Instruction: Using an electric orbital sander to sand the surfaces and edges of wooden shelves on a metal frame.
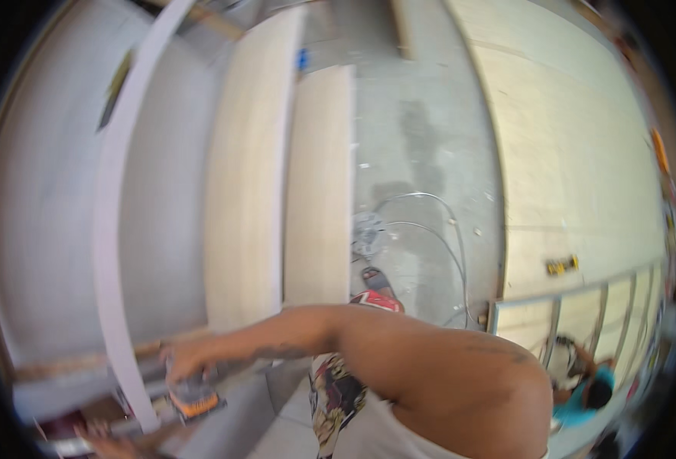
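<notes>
Fingers of right hand (185, 362) grasp orange-and-grey handheld tool (196, 405); left hand (107, 445): I cannot tell. Likely tool-positioning step; next needs steadiness.

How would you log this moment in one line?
Right hand: gripping orange-edged tool | Left hand: lower left, grip unclear | Nearby: long white strip | Right of strip: two pale boards

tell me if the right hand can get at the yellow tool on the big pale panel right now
Probably not: the right hand seems occupied with an orange-and-grey tool on the left, while the yellow tool lies across the grey floor.
</notes>
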Available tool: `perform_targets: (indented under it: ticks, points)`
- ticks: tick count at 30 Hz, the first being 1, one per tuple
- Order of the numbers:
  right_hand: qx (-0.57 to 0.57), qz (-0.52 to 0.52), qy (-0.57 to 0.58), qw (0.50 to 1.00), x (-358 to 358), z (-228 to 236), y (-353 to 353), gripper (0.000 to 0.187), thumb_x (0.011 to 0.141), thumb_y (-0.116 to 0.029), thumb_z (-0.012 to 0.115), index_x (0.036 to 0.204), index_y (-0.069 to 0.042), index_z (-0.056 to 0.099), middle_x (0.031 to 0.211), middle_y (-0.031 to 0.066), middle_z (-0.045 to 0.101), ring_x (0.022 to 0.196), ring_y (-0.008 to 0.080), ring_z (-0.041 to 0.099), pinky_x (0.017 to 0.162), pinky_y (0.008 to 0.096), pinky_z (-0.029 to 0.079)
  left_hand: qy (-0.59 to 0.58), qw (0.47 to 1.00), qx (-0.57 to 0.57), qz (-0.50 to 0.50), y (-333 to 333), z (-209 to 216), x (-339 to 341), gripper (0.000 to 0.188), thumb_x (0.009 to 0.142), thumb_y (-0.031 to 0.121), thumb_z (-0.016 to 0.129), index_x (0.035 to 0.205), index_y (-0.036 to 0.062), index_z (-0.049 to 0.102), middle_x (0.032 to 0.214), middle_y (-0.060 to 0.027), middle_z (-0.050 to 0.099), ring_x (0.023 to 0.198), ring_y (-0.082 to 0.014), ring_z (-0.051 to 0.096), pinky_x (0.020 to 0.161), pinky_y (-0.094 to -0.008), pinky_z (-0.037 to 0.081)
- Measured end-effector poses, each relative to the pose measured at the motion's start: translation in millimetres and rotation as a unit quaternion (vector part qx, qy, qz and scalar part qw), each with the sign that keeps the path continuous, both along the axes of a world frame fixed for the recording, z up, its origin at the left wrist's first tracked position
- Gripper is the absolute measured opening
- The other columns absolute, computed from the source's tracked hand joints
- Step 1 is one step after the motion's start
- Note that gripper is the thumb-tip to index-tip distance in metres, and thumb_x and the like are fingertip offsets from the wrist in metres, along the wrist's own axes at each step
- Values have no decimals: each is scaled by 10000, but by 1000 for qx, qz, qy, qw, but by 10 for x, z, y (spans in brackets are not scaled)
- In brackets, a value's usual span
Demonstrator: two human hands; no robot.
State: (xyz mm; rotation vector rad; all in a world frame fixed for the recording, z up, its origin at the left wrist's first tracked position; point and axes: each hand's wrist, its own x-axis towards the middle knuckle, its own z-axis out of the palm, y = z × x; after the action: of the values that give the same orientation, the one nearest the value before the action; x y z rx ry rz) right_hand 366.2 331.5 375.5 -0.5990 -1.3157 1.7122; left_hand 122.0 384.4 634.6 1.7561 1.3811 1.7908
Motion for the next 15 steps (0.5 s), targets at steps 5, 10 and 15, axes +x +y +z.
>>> perform_targets:
  ticks: [5, 10, 15]
  points:
    - [-104, -62, 52, 991, 287, 400, -337, 729, 613, -207, 864, 1278, -158, 567, 1260, 98, 592, 1226, 386, 549, 945, 498, 544, -21, 999, 30, -13, -614, -21, 934, 419, 1060, 380, 461, 963, 6, 621, 748, -55, 575, 589, -177, 530, 516, -309, 468]
    - [-134, -53, 5, 990, 519, 515, -469, 751, 775, -269, 740, 1464, -188, 451, 1466, 155, 421, 1253, 381, 534, 810, 516, 628, -1, 999, 17, -28, -609, -56, 1024, 410, 1062, 374, 452, 999, 17, 644, 803, -60, 607, 662, -174, 565, 571, -309, 492]
    - [-125, -54, 5, 991, 532, 508, -469, 740, 790, -271, 749, 1464, -207, 452, 1442, 157, 439, 1230, 369, 554, 796, 524, 630, -20, 999, 24, -37, -620, -67, 1122, 405, 1064, 352, 450, 1045, 3, 655, 808, -65, 619, 660, -172, 570, 555, -296, 479]
